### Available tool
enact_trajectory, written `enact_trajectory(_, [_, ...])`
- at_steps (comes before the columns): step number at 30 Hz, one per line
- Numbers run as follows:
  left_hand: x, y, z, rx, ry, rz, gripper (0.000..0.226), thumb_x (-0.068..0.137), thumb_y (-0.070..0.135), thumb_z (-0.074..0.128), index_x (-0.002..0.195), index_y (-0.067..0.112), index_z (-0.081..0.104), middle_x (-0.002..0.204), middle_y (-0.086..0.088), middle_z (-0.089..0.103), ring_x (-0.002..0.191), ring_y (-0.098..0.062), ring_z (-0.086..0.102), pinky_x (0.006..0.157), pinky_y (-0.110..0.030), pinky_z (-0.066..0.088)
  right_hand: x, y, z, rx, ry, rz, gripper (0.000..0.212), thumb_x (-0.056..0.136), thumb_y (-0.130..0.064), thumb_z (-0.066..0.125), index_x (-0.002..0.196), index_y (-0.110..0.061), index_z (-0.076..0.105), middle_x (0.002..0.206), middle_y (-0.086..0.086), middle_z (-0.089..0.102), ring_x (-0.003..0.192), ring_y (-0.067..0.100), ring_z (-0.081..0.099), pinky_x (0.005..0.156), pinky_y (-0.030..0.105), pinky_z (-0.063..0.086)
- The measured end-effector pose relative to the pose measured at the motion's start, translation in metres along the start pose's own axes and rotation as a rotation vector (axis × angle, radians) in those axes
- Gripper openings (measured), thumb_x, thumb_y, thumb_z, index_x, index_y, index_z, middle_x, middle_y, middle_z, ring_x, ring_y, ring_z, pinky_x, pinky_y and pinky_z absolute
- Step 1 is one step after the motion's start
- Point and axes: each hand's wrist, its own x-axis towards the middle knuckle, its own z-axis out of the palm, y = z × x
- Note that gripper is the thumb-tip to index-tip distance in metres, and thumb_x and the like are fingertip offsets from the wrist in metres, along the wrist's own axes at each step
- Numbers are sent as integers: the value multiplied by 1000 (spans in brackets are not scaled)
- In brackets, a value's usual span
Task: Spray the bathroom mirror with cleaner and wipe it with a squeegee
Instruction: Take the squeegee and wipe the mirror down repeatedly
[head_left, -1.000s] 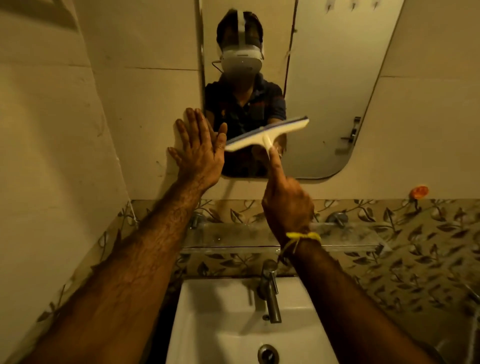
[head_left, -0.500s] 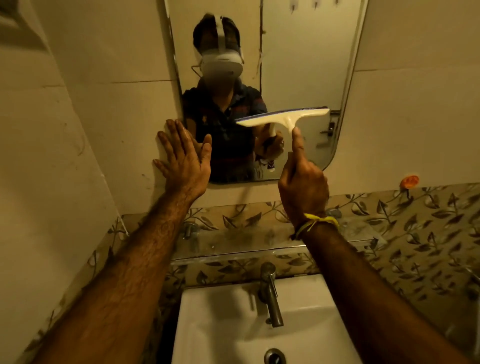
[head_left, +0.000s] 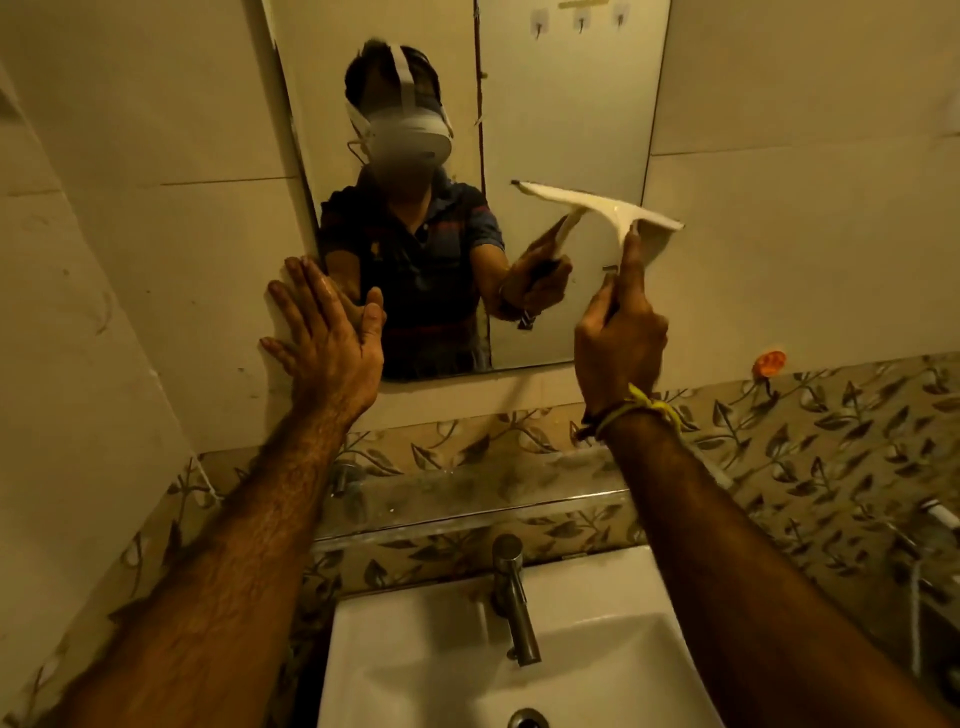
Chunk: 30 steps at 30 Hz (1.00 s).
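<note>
The squeegee (head_left: 597, 205) is gripped by its handle in the right hand (head_left: 621, 332), its blade tilted across the mirror (head_left: 561, 130) edge (overhanging the wall). Streaks could be left there. The left hand (head_left: 324, 348), fingers spread flat, holds nothing.

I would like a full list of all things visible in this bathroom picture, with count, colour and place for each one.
mirror: one, on the wall above the shelf
squeegee: one, white, against the mirror's right edge
hooks: three, pale, reflected at the mirror's top
shelf: one, glassy, under the mirror
tap: one, metal, over the sink
sink: one, white, bottom centre
round object: one, orange, wall at right
left hand: flat beside the mirror's left edge
right hand: grips the squeegee handle; yellow thread at the wrist
</note>
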Motion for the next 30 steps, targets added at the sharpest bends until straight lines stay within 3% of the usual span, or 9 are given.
enact_trajectory(5, [-1, -2, -1, 8, 0, -2, 77, 103, 54, 20, 157, 10, -14, 166, -10, -18, 153, -33, -17, 115, -73, 2, -80, 18, -5, 46, -112, 84, 53, 101, -24, 40, 153, -28, 28, 55, -1, 52, 42, 11, 47, 39, 29, 46])
enact_trajectory(9, [-1, -1, -5, 9, -5, -1, 76, 104, 52, 20, 157, 10, -13, 166, -11, -16, 153, -33, -15, 115, -73, 4, -44, 12, 6, 97, 11, 187, 51, 101, -26, 39, 152, -26, 31, 57, -10, 49, 44, -2, 42, 40, 4, 32])
enact_trajectory(12, [-1, -4, -6, 13, -30, 8, 78, 100, 57, 12, 157, 10, -14, 166, -10, -18, 153, -32, -16, 115, -73, 5, -24, 2, 14, 123, 77, 271, 51, 102, -26, 38, 152, -26, 31, 59, -9, 50, 47, -4, 43, 41, 2, 29])
enact_trajectory(16, [3, -12, -6, 13, -53, 26, 82, 92, 64, -1, 155, 15, -20, 165, -6, -23, 152, -29, -19, 116, -72, 5, -63, -13, 21, 210, 97, 391, 49, 102, -18, 40, 150, -19, 36, 56, -19, 42, 41, -4, 46, 40, -1, 33])
enact_trajectory(19, [6, -16, -7, -15, -73, 40, 78, 96, 62, 3, 154, 18, -23, 164, -3, -26, 152, -28, -22, 115, -72, 3, -79, -28, 30, 320, 154, 499, 47, 101, -10, 41, 148, -8, 39, 74, -16, 54, 53, -18, 51, 48, -10, 29])
enact_trajectory(22, [7, -17, -9, -34, -101, 44, 74, 100, 58, 9, 154, 20, -23, 163, 0, -30, 151, -25, -26, 116, -71, 1, -85, -47, 35, 414, 217, 581, 46, 101, -8, 42, 146, -5, 41, 100, 12, 68, 65, -9, 47, 53, -14, 26])
enact_trajectory(24, [7, -17, -12, -50, -121, 49, 73, 101, 57, 10, 155, 21, -22, 163, 0, -31, 150, -24, -26, 116, -70, 0, -91, -59, 39, 458, 259, 606, 45, 100, -4, 43, 145, -1, 42, 104, 16, 67, 65, -10, 54, 55, -15, 25])
enact_trajectory(26, [7, -18, -15, -93, -148, 62, 71, 102, 55, 11, 155, 21, -21, 162, 1, -31, 150, -23, -27, 116, -69, -2, -101, -69, 43, 466, 259, 646, 45, 100, -4, 43, 145, -2, 42, 116, 21, 66, 86, 0, 62, 58, -15, 26])
enact_trajectory(30, [14, -27, -24, -204, -214, 104, 65, 105, 50, 12, 156, 26, -18, 162, 6, -32, 149, -19, -30, 116, -67, -6, -124, -90, 55, 513, 229, 724, 46, 101, -8, 42, 147, -8, 40, 126, 19, 63, 98, 14, 61, 64, -12, 33])
